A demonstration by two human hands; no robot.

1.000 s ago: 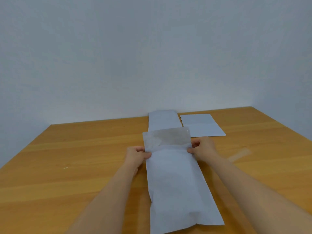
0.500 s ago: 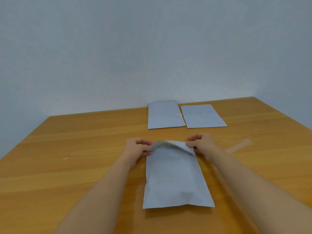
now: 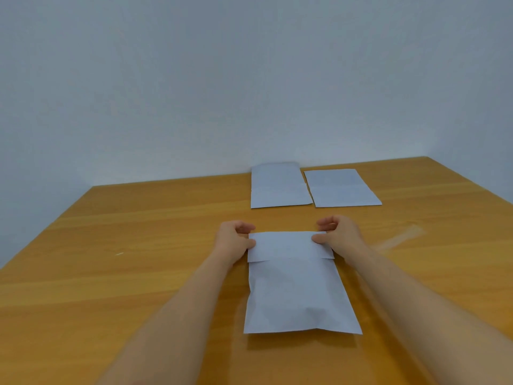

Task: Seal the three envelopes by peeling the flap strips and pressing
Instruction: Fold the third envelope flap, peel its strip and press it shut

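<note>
Paper is the stuff in hand: a pale blue rectangular paper envelope (image 3: 297,290) lies flat on the wooden table (image 3: 138,273), its flap (image 3: 288,247) folded down. At the flap's left corner the left hand (image 3: 234,241) pinches the fold, thumb on top, fingers curled behind; the right hand (image 3: 337,236) grips the right corner likewise. Beyond the fingertips lie two flat pale blue envelopes (image 3: 277,187), flaps down. Just past the right knuckles rests a clear peeled strip (image 3: 399,238). I'd flatten the fingers and press outward from the flap's middle, so it bonds without wrinkles
</note>
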